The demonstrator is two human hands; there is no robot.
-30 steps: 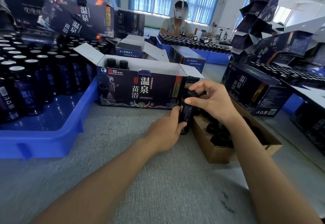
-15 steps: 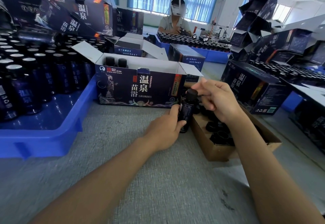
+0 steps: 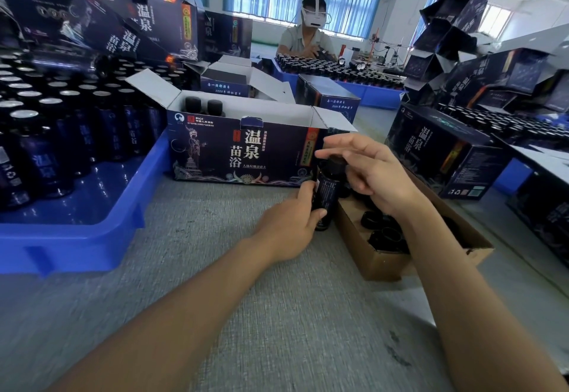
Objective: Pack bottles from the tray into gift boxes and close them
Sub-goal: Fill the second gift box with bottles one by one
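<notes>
While the left hand [image 3: 289, 222] grips the bottle [image 3: 326, 197] upright on the table [image 3: 246, 299], thumb and fingers curled round its lower body, the right hand [image 3: 372, 173] hangs over the cap [image 3: 334, 163]. Its fingers are straight and loosely spread; whether they touch the cap I cannot tell.

The bottle stands just off the 4 o'clock corner of the open gift box [image 3: 246, 151]. The blue tray [image 3: 77, 237] lies at 9 o'clock and a brown carton [image 3: 385, 265] of caps sits at the bottle's 3 o'clock.

Capping looks finished. The next move is to lift the bottle into the box beside the two packed bottles [image 3: 203, 105].

A second ago the right fingers pinched the cap; now they have opened.
</notes>
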